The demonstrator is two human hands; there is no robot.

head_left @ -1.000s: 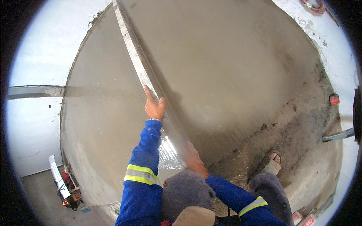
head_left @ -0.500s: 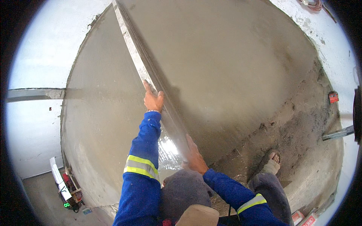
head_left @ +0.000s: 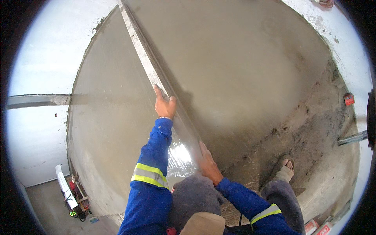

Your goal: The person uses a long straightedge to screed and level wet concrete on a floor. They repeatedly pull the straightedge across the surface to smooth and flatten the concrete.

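A long, straight screed bar (head_left: pixel 138 46) lies slantwise on wet grey concrete (head_left: pixel 243 66), running from the far left toward my knees. My left hand (head_left: pixel 165 105) is closed on the bar around its middle, index finger stretched along it. Closer to me, my right hand (head_left: pixel 210 165) grips the bar's near part from its right side; some of those fingers are hidden behind the bar and my knee. Left of the near part, the wet surface shines with a bright reflection (head_left: pixel 181 153).
White walls (head_left: pixel 43 51) border the concrete. Rough, darker mortar (head_left: pixel 301 121) lies at right, where my sandaled foot (head_left: pixel 288 163) rests. A small red box (head_left: pixel 349 99) sits at the right edge. Tools (head_left: pixel 74 196) stand at lower left.
The whole view has shifted slightly to the right. Both hands and the near part of the screed bar have moved a little rightward; the grips look the same.
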